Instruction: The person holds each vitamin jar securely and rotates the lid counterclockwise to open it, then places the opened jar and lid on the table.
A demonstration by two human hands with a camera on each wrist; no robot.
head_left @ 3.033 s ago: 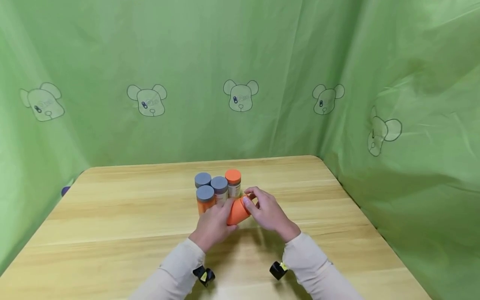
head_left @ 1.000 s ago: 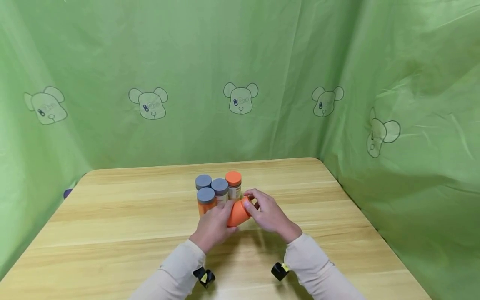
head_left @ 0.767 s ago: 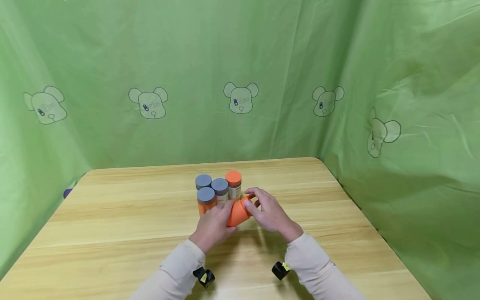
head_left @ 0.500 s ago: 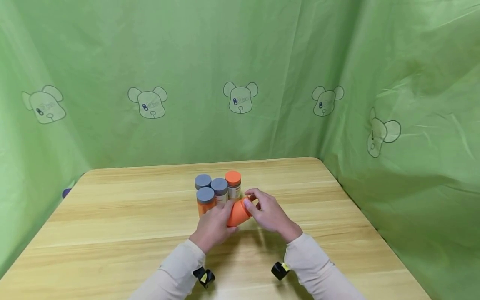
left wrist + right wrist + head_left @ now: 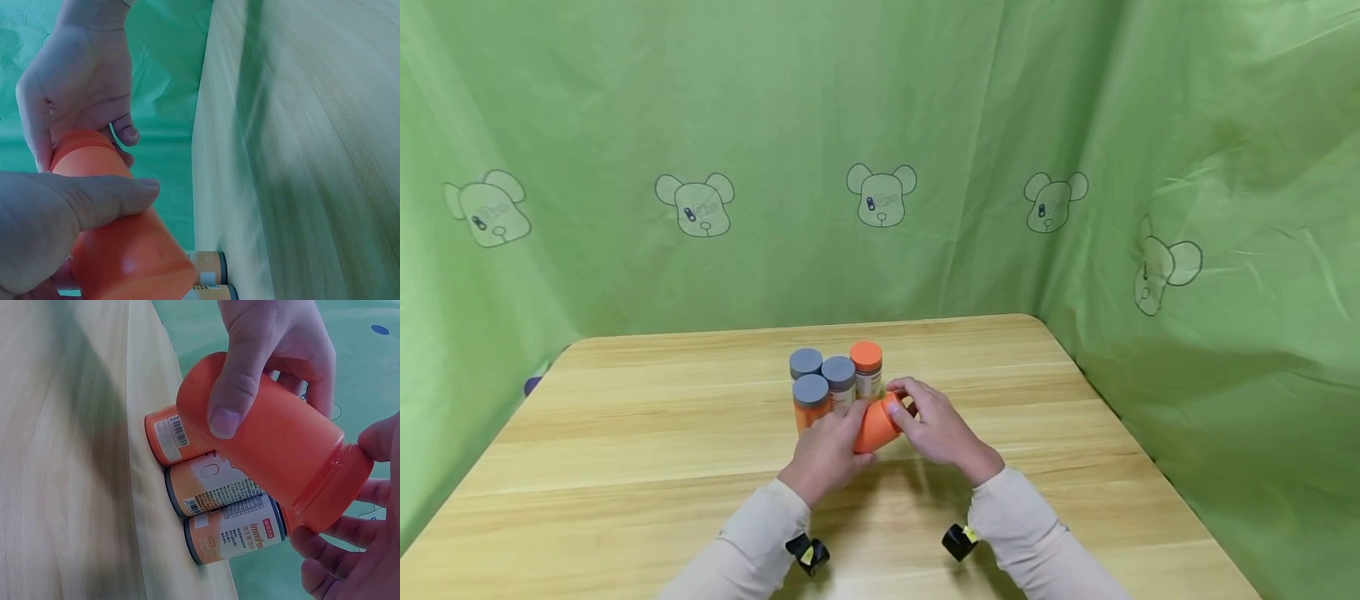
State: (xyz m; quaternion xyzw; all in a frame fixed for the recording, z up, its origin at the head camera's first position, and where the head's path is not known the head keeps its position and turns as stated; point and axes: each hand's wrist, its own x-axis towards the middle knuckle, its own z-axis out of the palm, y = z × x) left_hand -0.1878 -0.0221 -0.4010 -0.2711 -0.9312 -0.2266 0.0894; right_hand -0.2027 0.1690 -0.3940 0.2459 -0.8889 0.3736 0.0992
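A plain orange plastic bottle (image 5: 877, 427) is held tilted above the table, its capped end toward the right. My left hand (image 5: 826, 450) grips the body, thumb laid along it in the left wrist view. With thumb and fingers, my right hand (image 5: 942, 429) pinches the rim of the orange cap (image 5: 334, 490). Just behind, a bottle with an orange lid (image 5: 867, 356) stands upright. Left of it are bottles with grey lids: one at the back (image 5: 806, 361), a middle one (image 5: 838, 371), and a front one (image 5: 811, 390) partly hidden by my left hand.
Everything stands on a wooden table (image 5: 662, 433) with rounded back corners. Green curtains (image 5: 790, 100) printed with bear heads hang behind it and at both sides. Each sleeve carries a small black wrist camera, the left one (image 5: 808, 553) and the right one (image 5: 958, 542).
Both hands keep hold of the bottle and cap in nearly the same place. My right fingers shift slightly around the cap. The standing bottles stay put; the head view tilts a little.
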